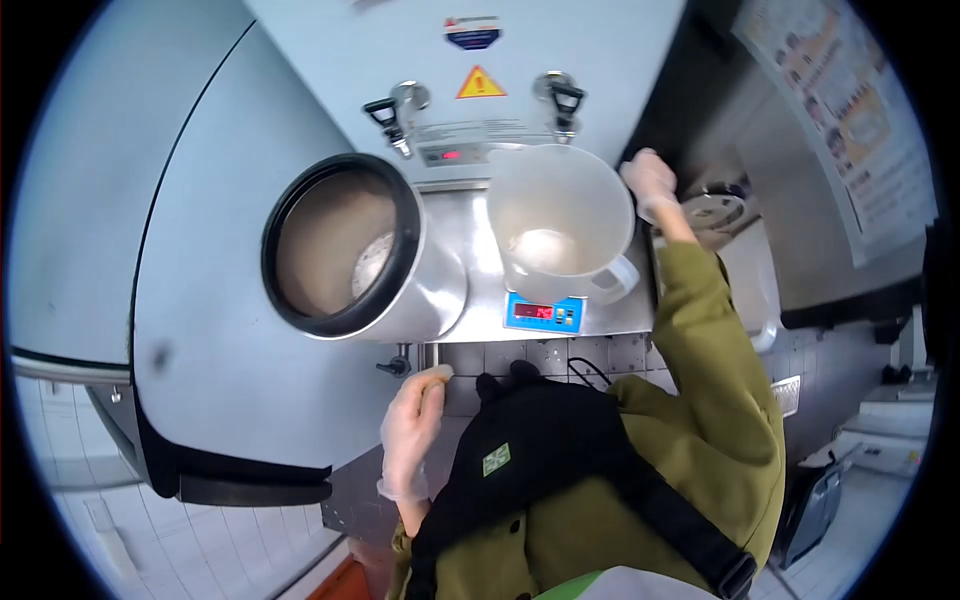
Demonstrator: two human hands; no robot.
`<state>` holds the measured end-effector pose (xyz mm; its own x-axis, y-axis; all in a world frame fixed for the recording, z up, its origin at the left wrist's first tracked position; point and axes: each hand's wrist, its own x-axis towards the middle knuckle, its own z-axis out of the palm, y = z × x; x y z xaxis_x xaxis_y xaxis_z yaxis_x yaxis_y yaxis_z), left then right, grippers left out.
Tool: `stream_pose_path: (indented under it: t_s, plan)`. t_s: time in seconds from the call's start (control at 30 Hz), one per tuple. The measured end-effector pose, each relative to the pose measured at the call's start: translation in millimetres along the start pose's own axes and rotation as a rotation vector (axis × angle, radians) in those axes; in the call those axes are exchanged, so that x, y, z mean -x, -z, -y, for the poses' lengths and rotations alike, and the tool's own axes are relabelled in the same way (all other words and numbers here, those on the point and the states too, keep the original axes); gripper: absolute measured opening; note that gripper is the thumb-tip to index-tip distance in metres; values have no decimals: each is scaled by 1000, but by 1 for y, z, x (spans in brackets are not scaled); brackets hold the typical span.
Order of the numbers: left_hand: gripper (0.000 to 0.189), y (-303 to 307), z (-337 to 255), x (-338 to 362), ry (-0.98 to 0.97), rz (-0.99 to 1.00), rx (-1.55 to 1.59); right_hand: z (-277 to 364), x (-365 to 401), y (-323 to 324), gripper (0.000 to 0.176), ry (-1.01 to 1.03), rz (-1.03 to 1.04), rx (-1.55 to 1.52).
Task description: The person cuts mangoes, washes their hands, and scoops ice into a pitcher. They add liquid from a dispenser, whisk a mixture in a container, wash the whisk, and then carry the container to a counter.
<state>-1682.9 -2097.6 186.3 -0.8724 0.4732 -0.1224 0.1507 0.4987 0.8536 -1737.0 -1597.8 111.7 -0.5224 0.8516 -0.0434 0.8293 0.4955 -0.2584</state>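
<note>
1. Two gloved hands are out, and neither is carrying anything big.
2. Left hand (413, 432) is low, just under the counter edge, with its fingertips right below a little black lever (393, 366). The fingers look bunched and there's a tan bit at the tips, but I honestly can't tell if it's pinching something or just loose.
3. Right hand (650, 186) is stretched up and out, just beside the jug (560, 220) rim, against the dark right edge of the machine (560, 40). It isn't on the jug as far as I can see. Whether it's closed round anything there, I can't tell.
4. The jug is white plastic and stands upright on the scale (543, 312), handle pointing back toward the person, with a bit of pale stuff in the bottom. The scale readout glows red.
5. It sits under the right tap (563, 96). The left tap (390, 116) is over by the bucket (350, 245).
6. The bucket is steel with a black rim, just left of the jug, mouth wide open.
7. There's a yellow warning sticker (480, 83) between the taps and a poster (850, 110) on the wall far right.
</note>
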Motion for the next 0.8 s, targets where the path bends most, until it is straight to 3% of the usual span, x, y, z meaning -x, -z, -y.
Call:
stream_pose_path:
  t_s: [0.07, 0.1, 0.17, 0.3, 0.33, 0.4, 0.5, 0.53, 0.6, 0.67, 0.73, 0.8]
  plan:
    - [18, 8, 3, -10, -37, 43, -21, 15, 51, 52, 41, 29, 47, 55]
    - [19, 11, 4, -16, -80, 70, -64, 19, 78, 72, 43, 15, -46, 61]
    - [19, 18, -2, -29, -220, 133, -59, 9, 130, 108, 46, 219, -207, 42]
    - [16, 42, -38, -46, -387, 216, 13, 20, 246, 205, 44, 567, -424, -372]
    - [16, 48, -44, -49, -420, 237, 33, 18, 263, 221, 42, 609, -516, -351]
    - [14, 54, -44, -54, -496, 239, 81, 29, 288, 239, 38, 663, -759, -381]
    - [14, 65, -39, -56, -507, 233, 164, 70, 296, 235, 37, 709, -920, -736]
    - [14, 67, -35, -56, -517, 210, 180, 93, 290, 236, 42, 1014, -875, -769]
    - [13, 71, -25, -52, -526, 161, 210, 138, 285, 239, 55, 1335, -839, -504]
    - [16, 81, -16, -45, -472, 156, 256, 177, 291, 240, 57, 1506, -713, 18]
    - [17, 90, -5, -38, -434, 126, 298, 218, 292, 221, 56, 1772, -570, 218]
    - [17, 93, 12, -32, -417, 77, 342, 250, 286, 175, 57, 1941, -557, 239]
